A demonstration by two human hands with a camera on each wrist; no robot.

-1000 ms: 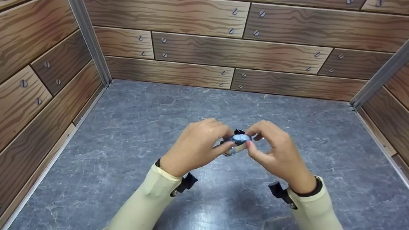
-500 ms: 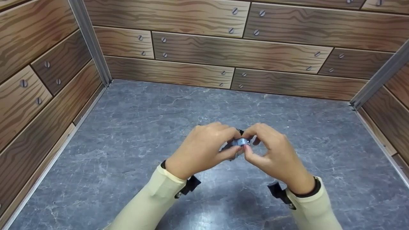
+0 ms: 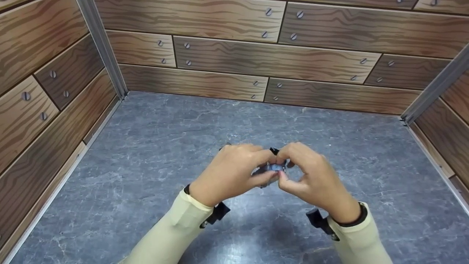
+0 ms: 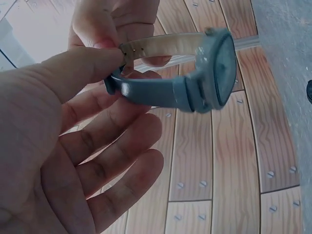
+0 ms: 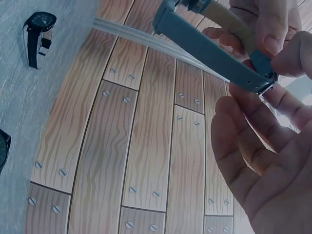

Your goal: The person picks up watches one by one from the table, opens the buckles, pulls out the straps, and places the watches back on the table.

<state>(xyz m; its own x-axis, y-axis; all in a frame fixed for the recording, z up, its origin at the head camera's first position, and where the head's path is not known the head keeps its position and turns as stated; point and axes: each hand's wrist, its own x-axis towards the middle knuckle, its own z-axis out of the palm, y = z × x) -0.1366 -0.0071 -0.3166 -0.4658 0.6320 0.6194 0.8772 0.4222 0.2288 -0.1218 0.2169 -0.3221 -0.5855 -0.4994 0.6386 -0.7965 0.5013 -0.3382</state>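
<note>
As the head view shows, the left hand point(image 3: 231, 171) and right hand point(image 3: 313, 176) pinch a round, blue-strapped wristwatch point(image 3: 275, 167) above the grey marbled tabletop point(image 3: 183, 124). In the left wrist view, thumb and fingers point(image 4: 124, 109) pinch its looped strap; in the right, fingers pinch near its metal buckle, a round black watch point(image 5: 42, 20) lying on the tabletop.

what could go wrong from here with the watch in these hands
The blue-strapped wristwatch could drop onto the grey tabletop if the left hand and right hand lose their pinch: they hold it near the buckle, and no fingers support the watch case. Fastening or unfastening might also get fumbled, since the hands crowd closely around that small buckle.
</note>
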